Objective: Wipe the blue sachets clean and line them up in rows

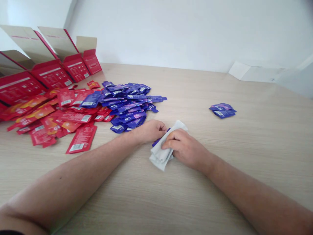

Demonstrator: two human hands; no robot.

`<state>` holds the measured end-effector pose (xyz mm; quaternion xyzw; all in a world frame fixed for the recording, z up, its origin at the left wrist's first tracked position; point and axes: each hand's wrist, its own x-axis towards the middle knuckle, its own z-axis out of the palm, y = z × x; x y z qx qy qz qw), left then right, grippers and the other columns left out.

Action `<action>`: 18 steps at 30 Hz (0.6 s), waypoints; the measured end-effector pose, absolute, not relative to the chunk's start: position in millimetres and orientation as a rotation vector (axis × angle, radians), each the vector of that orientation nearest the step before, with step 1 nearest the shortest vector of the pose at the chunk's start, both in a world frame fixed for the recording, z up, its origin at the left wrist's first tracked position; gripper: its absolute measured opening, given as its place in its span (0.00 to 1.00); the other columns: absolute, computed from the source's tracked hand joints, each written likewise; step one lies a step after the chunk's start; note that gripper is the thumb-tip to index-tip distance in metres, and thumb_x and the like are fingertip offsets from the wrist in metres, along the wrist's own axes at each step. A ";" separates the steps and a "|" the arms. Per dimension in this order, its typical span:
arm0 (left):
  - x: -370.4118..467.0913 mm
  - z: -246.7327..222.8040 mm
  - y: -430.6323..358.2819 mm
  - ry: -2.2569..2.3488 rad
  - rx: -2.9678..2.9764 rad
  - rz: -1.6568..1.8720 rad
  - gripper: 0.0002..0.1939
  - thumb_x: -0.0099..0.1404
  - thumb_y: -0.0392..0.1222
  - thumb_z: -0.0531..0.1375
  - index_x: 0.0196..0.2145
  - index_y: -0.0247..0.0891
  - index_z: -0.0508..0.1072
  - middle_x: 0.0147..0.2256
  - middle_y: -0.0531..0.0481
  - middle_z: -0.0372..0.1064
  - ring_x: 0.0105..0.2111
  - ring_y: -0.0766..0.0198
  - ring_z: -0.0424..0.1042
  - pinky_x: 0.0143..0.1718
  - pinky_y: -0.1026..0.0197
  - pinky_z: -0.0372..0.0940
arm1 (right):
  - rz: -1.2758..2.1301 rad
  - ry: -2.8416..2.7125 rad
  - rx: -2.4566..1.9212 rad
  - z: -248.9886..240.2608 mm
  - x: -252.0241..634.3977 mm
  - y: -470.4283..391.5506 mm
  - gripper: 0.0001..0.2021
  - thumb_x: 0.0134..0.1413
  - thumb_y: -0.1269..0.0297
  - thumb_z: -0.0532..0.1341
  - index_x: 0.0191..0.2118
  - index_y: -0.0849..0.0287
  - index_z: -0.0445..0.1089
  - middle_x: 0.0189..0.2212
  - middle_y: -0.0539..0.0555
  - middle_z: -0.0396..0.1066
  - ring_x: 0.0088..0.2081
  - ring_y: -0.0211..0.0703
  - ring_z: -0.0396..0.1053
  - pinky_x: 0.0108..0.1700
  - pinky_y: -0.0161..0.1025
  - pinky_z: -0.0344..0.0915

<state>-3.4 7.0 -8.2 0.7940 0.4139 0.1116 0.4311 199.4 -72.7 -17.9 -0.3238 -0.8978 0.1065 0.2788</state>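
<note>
In the middle of the table my right hand (pixel 184 147) is closed on a folded white cloth (pixel 159 157), pressing it over a purple packet (pixel 156 142). Most of that packet is hidden under the cloth; only its purple edges show. My left hand (pixel 154 130) has its fingers curled at the packet's upper left edge and appears to pinch it there. Just beyond my left hand lies a heap of purple packets (pixel 129 107). To the right, apart from the heap, a small stack of purple packets (pixel 222 110) rests on the table.
Red and orange packets (pixel 80 138) are piled at the left, against the purple heap. Behind them several red cartons (pixel 52 75) stand in a row with their flaps up. A white object (pixel 254 72) lies by the wall at the back right of the wooden table (pixel 156 202).
</note>
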 end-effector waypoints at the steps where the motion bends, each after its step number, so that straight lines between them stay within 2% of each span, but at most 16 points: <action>1: -3.6 -8.4 7.1 1.030 2.008 0.280 0.08 0.60 0.41 0.59 0.30 0.37 0.76 0.22 0.54 0.70 0.20 0.69 0.65 0.19 0.69 0.55 | 0.288 -2.433 -0.844 -18.0 197.4 -74.3 0.15 0.59 0.78 0.59 0.45 0.53 0.77 0.42 0.55 0.73 0.48 0.48 0.68 0.52 0.47 0.67; 6: -3.3 -9.1 5.8 1.020 1.964 0.249 0.09 0.62 0.41 0.56 0.30 0.37 0.76 0.20 0.55 0.68 0.19 0.69 0.65 0.18 0.68 0.55 | 0.251 -2.305 -1.016 -22.0 203.5 -69.6 0.18 0.57 0.80 0.58 0.48 0.53 0.76 0.43 0.57 0.73 0.47 0.49 0.70 0.52 0.49 0.68; 12: -3.4 -7.3 3.5 1.018 2.039 0.264 0.08 0.61 0.40 0.58 0.29 0.37 0.76 0.21 0.55 0.70 0.20 0.70 0.66 0.20 0.68 0.56 | 0.242 -2.452 -0.852 -23.3 198.3 -73.9 0.17 0.58 0.77 0.60 0.48 0.51 0.76 0.42 0.55 0.74 0.47 0.49 0.70 0.51 0.48 0.69; 18: -4.1 -9.4 3.9 1.025 1.963 0.257 0.10 0.63 0.44 0.57 0.30 0.38 0.75 0.21 0.55 0.69 0.19 0.68 0.66 0.19 0.68 0.57 | 0.215 -2.348 -0.975 -23.9 201.4 -71.8 0.18 0.57 0.79 0.59 0.48 0.53 0.76 0.43 0.56 0.74 0.47 0.49 0.70 0.51 0.49 0.68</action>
